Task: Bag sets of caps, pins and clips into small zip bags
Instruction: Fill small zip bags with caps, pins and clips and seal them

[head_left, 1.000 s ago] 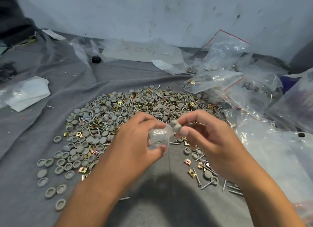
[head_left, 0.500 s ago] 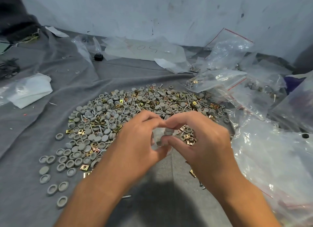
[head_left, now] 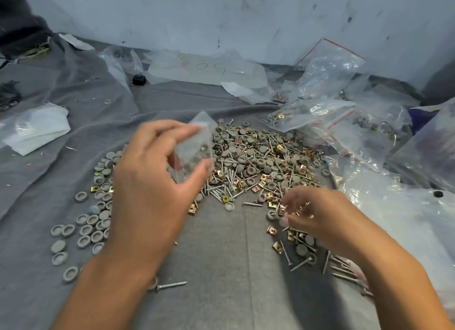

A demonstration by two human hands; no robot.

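Observation:
My left hand (head_left: 150, 184) holds a small clear zip bag (head_left: 195, 146) between thumb and fingers, raised over the left part of the pile. Small parts show dimly inside the bag. A wide pile of grey caps, silver pins and brass clips (head_left: 258, 162) lies on the grey cloth. My right hand (head_left: 317, 213) is low over the scattered parts at the pile's near right edge, fingers curled and blurred; whether it pinches a part I cannot tell. Loose grey caps (head_left: 83, 231) lie at the left.
Clear zip bags with red strips (head_left: 320, 112) are heaped at the right, some holding parts. A large plastic sheet (head_left: 398, 218) lies beside my right arm. A white folded bag (head_left: 34, 127) sits at the left. The wall rises behind.
My hands have parted. The left hand lifted the bag up and away. The right hand dropped down to the parts at the pile's near right edge.

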